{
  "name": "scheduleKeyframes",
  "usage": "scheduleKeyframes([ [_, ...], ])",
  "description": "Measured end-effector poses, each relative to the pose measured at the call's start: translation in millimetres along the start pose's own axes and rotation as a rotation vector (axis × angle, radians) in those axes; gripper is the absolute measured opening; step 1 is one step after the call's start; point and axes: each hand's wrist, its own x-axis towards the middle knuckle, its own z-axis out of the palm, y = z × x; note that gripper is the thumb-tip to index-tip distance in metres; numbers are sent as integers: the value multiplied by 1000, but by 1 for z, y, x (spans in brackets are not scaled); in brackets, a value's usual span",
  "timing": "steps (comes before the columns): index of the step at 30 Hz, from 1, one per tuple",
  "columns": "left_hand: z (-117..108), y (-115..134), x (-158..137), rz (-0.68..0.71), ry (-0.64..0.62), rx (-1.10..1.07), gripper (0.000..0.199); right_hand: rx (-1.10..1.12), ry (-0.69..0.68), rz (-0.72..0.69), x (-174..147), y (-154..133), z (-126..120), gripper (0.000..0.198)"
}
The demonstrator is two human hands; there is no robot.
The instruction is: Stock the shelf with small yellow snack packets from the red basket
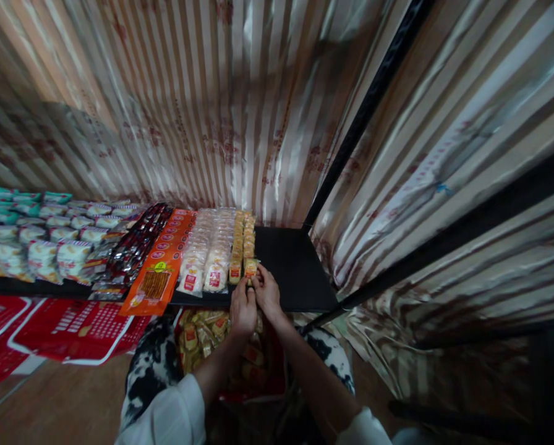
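Note:
A small yellow snack packet (250, 267) with a red label stands at the front of a row on the black shelf (290, 266). My right hand (268, 292) has its fingers closed on the packet's right and lower side. Beside it, my left hand (243, 310) has bent fingertips at the packet's lower edge, near the shelf's front. The two hands almost touch. Another row of matching yellow packets (235, 266) runs alongside on the left. Below my wrists, between my knees, a red bag (279, 371) holds many loose yellow packets (212, 327).
Left along the shelf lie white-wrapped snacks (216, 272), orange packs (159, 272), dark red shiny packets (135, 247) and white bags (73, 256). Red printed bags (77, 327) hang or lie below. Black posts (365, 117) and striped plastic sheeting (203, 111) enclose the shelf behind and right.

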Motion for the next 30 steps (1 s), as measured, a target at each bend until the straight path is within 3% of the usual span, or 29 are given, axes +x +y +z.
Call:
scheduleKeyframes([
  [6,4,-4,15,-54,-22,-23,40,-65,-39,-18,14,1,7,39],
  [14,10,-15,20,-20,-13,-50,41,-39,10,-30,15,8,13,38],
  [21,15,-24,20,124,-9,-112,40,32,91,-71,13,17,17,40],
  [30,23,-31,21,161,-13,-140,43,11,12,-49,14,21,18,42],
])
